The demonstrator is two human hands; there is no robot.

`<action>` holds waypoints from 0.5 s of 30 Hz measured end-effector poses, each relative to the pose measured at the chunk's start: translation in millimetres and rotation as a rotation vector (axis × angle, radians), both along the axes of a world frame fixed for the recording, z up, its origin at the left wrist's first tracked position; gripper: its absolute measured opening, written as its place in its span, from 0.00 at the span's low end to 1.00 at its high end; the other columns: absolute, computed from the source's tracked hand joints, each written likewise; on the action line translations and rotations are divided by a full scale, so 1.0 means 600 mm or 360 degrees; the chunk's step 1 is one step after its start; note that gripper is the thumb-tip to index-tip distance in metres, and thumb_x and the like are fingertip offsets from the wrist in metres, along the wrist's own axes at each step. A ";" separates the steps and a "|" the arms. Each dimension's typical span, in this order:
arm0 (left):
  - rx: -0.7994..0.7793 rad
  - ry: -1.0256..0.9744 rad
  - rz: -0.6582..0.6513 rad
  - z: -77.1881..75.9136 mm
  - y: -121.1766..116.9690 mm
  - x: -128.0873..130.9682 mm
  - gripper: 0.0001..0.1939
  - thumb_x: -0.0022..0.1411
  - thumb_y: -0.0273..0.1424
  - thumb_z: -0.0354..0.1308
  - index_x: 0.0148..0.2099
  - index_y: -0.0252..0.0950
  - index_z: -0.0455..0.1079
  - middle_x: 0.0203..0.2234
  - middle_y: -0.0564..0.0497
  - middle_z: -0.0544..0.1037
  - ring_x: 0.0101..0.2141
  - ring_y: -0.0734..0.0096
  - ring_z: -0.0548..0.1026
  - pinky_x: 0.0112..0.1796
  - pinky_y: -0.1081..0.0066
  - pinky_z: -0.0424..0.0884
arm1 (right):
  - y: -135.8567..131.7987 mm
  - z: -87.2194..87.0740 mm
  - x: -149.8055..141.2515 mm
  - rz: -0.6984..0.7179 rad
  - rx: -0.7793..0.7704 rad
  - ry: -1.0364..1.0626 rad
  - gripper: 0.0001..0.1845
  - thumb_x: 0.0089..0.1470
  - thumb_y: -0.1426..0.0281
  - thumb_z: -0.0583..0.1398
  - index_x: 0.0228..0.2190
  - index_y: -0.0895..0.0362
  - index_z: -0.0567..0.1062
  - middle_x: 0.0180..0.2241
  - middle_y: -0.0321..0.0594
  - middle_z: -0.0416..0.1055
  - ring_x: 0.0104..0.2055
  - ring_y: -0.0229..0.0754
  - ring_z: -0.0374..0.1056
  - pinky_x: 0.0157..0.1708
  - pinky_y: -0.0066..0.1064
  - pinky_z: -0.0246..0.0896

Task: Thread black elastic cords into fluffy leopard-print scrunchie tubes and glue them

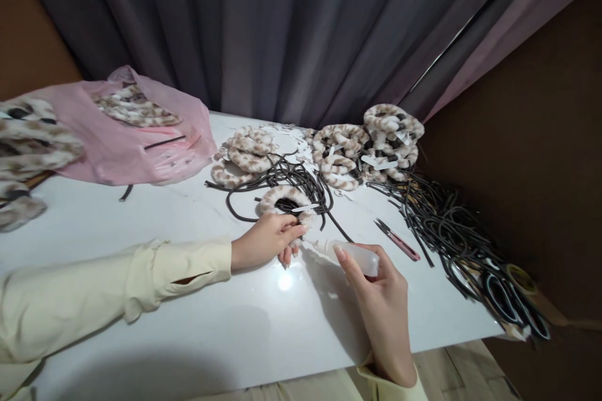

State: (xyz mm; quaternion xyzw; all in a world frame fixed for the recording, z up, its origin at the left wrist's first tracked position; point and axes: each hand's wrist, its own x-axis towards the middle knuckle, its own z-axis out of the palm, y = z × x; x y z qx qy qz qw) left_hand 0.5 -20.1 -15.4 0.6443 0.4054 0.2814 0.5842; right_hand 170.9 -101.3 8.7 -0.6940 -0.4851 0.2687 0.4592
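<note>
Between the fingers of my left hand (pixel 273 238) is the near end of a fluffy white-and-brown spotted ring (pixel 269 202), which rests on the table with a white tag on it. My right hand (pixel 380 301) is wrapped round a translucent squeeze bottle (pixel 360 257), tilted with its narrow nozzle pointing left. The nozzle tip is at the fluffy end by my left fingertips; whether it touches cannot be made out. Dark cords (pixel 301 175) lie in a tangle just behind the held ring.
More fluffy rings (pixel 341 144) are piled at the back of the white table (pixel 188 338). A pink plastic bag (pixel 113 156) holding spotted plush stands at left. Thread snips (pixel 397 241), a heap of dark cords (pixel 446 225) and black-handled scissors (pixel 505 301) lie at right.
</note>
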 end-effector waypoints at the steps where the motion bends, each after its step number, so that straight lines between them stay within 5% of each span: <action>1: 0.0004 0.0000 0.0000 0.000 0.000 0.000 0.16 0.63 0.37 0.48 0.25 0.34 0.59 0.12 0.56 0.70 0.13 0.80 0.69 0.18 0.80 0.64 | 0.000 0.000 0.000 -0.0002 -0.0001 -0.0001 0.18 0.43 0.55 0.63 0.27 0.58 0.72 0.18 0.32 0.66 0.20 0.33 0.55 0.16 0.21 0.50; 15: 0.0000 -0.0014 -0.0004 -0.002 0.000 0.001 0.15 0.63 0.37 0.48 0.26 0.33 0.60 0.14 0.55 0.71 0.14 0.80 0.70 0.18 0.81 0.64 | -0.001 0.003 -0.001 -0.0044 0.0046 -0.0004 0.18 0.42 0.56 0.64 0.26 0.58 0.72 0.19 0.33 0.66 0.20 0.32 0.56 0.16 0.21 0.50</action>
